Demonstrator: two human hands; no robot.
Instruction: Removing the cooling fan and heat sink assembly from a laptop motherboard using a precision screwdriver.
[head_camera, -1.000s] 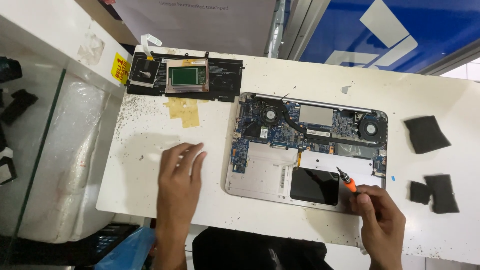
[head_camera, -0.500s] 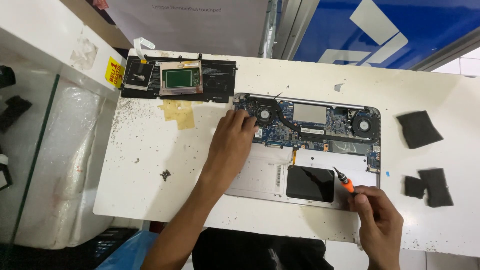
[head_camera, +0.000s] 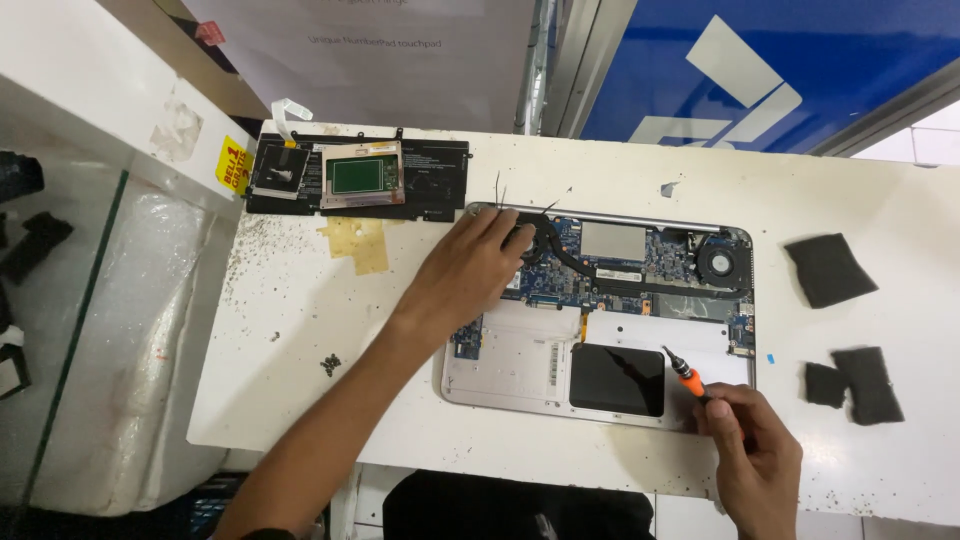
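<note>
On a speckled white workbench (head_camera: 300, 330), the opened laptop chassis (head_camera: 520, 375) is lying between your hands. Your left hand (head_camera: 470, 270), fingers spread, is pressing near the left cooling fan (head_camera: 530, 240); your right hand (head_camera: 745, 450) is pinching an orange screwdriver (head_camera: 685, 375) whose tip could slip and scratch the black touchpad underside (head_camera: 617, 380).

A single head-worn camera is looking steeply down from the near edge of the white table (head_camera: 300, 330), framing the opened laptop (head_camera: 600, 310) at centre, at arm's length.
</note>
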